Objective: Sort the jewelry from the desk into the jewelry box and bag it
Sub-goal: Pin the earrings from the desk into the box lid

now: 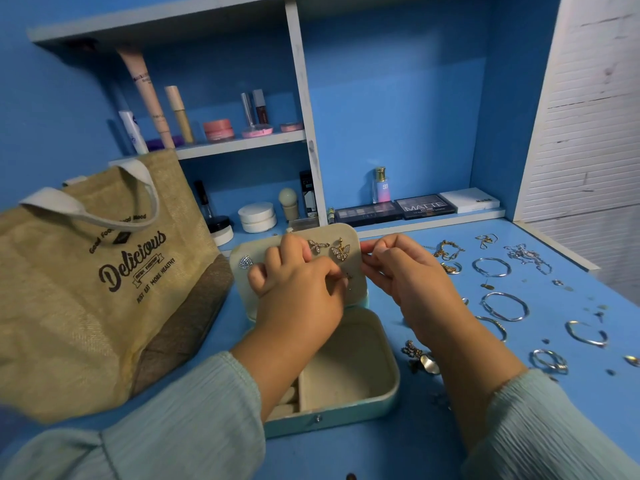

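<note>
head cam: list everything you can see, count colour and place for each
jewelry box: one, pale teal with cream lining, open at centre of the desk
lid: one, cream inside, raised at the back of the box
butterfly earrings: two, gold and silver, pinned on the lid
round stud: one, silver, pinned at the lid's left side
tote bag: one, tan jute with white handles, left of the box
hoops and bangles: several, silver, on the desk right of the box
chains: a few, gold and silver, far right of the desk
cosmetics: many, mixed colours, on the shelves behind
palettes: three, black and white, on the low ledge
desk: one, blue
left hand: pinching something small at the lid
right hand: grips the lid's right edge
</note>
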Available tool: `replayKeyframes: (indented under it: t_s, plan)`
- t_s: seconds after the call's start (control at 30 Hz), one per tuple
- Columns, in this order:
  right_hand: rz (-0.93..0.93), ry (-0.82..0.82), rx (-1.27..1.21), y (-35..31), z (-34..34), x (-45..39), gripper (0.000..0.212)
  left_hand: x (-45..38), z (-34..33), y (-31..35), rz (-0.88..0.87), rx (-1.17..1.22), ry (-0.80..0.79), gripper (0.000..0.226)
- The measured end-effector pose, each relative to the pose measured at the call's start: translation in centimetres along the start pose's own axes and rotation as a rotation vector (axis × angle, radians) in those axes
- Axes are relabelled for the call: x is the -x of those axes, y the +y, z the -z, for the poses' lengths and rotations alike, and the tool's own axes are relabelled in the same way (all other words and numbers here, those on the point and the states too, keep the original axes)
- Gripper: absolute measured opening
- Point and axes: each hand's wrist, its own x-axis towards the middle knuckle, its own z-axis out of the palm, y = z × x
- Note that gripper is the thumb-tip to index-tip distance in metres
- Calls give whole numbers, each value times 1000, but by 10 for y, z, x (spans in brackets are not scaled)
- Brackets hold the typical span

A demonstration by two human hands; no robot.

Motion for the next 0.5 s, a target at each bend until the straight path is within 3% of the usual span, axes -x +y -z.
replayKeyframes:
  t_s: [0.1, 0.37, 0.5]
  plan:
    - [3, 0, 1, 0, 0, 1, 23, 0, -7, -2, -63, 17, 189, 14]
    - [-10, 4, -27, -3, 0, 1, 24, 0, -14, -6, -138, -82, 497, 73]
    - [-18, 21, 5, -4, 2, 0, 22, -2, -11, -7, -131, -99, 486, 94]
